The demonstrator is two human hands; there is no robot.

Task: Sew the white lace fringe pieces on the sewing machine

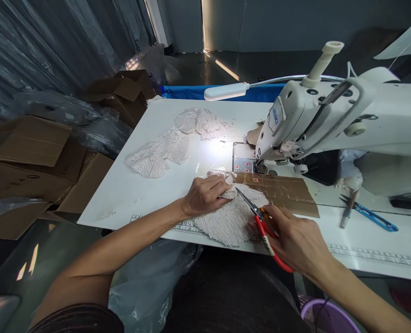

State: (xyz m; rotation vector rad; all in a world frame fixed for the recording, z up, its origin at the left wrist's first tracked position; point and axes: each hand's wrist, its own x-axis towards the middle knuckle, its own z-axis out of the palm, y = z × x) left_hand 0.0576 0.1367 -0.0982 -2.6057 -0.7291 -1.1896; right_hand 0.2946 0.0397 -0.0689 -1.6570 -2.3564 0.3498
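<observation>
My left hand (205, 196) is closed on the upper edge of a white lacy fabric piece (222, 224), which lies at the table's front edge. In my right hand (295, 236) is a pair of scissors (264, 226) with red handles. Their dark blades point up and left, with the tips beside the fabric near my left fingers. Whether the blades touch the fabric I cannot tell. Just beyond both hands stands a white sewing machine (295, 120), its needle area right of the fabric.
More white lacy pieces (160, 150) lie on the white table (118, 203) at left. Brown tape (282, 192) covers part of the machine bed. Blue thread snips (374, 217) rest at right. Under a lamp (226, 91) the surface is bright. Cardboard boxes (35, 157) stand on the left.
</observation>
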